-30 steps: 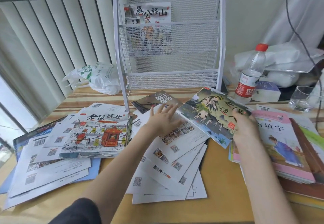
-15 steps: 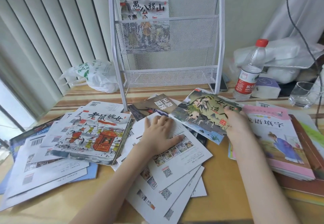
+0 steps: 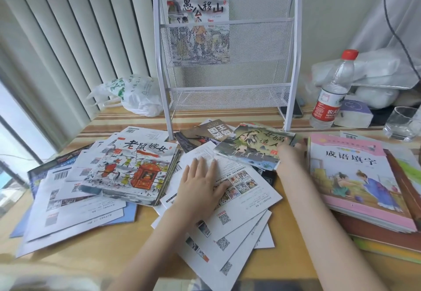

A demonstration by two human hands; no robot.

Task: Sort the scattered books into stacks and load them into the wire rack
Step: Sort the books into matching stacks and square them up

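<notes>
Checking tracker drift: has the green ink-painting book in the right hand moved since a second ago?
Yes. The green ink-painting book, held by the right hand, has shifted toward the wire rack; its far edge now lies close to the rack's right foot.

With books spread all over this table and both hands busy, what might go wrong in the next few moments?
1. The left hand lies flat on a loose fan of white back-cover booklets; pushing could slide them off the wooden table's near edge.
2. The right hand holds the green-illustrated picture book by one edge, so it might slip.
3. The clear plastic water bottle with the red cap stands close to the white wire rack and may get knocked.
</notes>
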